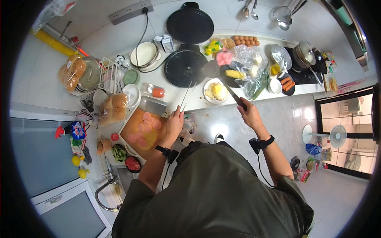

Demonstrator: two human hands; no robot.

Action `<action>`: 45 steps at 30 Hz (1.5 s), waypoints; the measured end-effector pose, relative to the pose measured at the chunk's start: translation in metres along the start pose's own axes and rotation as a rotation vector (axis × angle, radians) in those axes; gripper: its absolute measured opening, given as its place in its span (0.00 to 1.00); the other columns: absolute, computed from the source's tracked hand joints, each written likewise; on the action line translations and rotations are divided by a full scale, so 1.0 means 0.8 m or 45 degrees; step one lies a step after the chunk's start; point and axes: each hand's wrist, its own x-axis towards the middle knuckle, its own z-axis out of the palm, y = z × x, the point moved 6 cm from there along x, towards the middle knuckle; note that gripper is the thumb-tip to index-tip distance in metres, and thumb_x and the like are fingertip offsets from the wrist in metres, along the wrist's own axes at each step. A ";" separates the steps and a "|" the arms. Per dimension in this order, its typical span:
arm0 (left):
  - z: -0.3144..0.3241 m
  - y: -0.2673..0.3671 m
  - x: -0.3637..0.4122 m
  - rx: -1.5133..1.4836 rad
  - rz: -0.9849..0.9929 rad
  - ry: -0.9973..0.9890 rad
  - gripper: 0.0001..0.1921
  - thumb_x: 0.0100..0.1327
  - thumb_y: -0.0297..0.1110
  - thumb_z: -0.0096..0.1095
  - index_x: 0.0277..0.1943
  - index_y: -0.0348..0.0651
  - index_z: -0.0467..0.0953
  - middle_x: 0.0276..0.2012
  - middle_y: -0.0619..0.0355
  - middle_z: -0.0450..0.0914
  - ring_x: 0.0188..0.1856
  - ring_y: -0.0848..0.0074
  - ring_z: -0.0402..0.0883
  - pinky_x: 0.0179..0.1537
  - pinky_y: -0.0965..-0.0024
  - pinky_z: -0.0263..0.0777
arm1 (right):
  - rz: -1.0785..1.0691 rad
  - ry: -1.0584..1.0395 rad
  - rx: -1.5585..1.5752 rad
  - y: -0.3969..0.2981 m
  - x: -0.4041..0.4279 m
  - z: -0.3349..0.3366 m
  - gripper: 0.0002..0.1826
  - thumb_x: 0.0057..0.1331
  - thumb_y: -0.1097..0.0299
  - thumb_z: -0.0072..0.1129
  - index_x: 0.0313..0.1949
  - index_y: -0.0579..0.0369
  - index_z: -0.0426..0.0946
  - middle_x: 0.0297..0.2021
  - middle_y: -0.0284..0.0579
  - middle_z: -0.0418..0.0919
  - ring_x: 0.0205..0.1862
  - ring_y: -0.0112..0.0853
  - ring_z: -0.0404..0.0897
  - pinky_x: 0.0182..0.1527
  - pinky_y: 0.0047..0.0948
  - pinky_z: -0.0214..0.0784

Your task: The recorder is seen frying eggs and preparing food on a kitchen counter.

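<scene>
My left hand (175,123) grips a pair of slim chopsticks (187,96), their tips apart over the near edge of the black griddle plate (181,70). My right hand (251,116) is closed around the dark handle of a spatula (212,69), whose blade is over the right edge of the griddle. Between the two hands, cooked egg (218,90) lies on a white plate (212,101) near the counter's front edge. The griddle's round lid (190,25) stands raised against the wall. Nothing shows on the cooking surface except a small light spot.
Sliced pink sausage (146,126) lies on a cutting board (128,126) at left, beside a cleaver (153,105). Bagged bread (114,108) and cucumber slices (119,153) are near it. At right are a plastic bag (256,59), eggs (246,41), sausages (286,83) and a pot (303,53).
</scene>
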 end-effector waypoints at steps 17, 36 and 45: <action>-0.030 -0.049 -0.041 -0.130 -0.431 0.282 0.21 0.71 0.38 0.55 0.59 0.32 0.75 0.42 0.35 0.82 0.42 0.45 0.82 0.42 0.53 0.75 | -0.364 -0.074 -0.002 -0.003 0.156 0.104 0.23 0.68 0.67 0.56 0.61 0.63 0.70 0.44 0.68 0.80 0.46 0.57 0.81 0.50 0.46 0.73; -0.058 0.065 -0.082 0.022 -0.646 0.516 0.19 0.72 0.35 0.52 0.62 0.36 0.73 0.34 0.42 0.82 0.36 0.56 0.84 0.40 0.60 0.75 | -0.568 -0.137 -0.177 0.015 0.261 0.092 0.23 0.67 0.66 0.54 0.60 0.60 0.70 0.41 0.68 0.80 0.43 0.59 0.81 0.47 0.52 0.74; -0.087 0.025 -0.084 -0.255 -0.639 0.453 0.21 0.72 0.32 0.51 0.63 0.33 0.71 0.38 0.40 0.83 0.36 0.58 0.85 0.41 0.62 0.76 | -0.569 -0.239 -0.086 0.024 0.191 0.088 0.23 0.66 0.66 0.58 0.58 0.62 0.72 0.42 0.69 0.80 0.45 0.59 0.81 0.48 0.48 0.74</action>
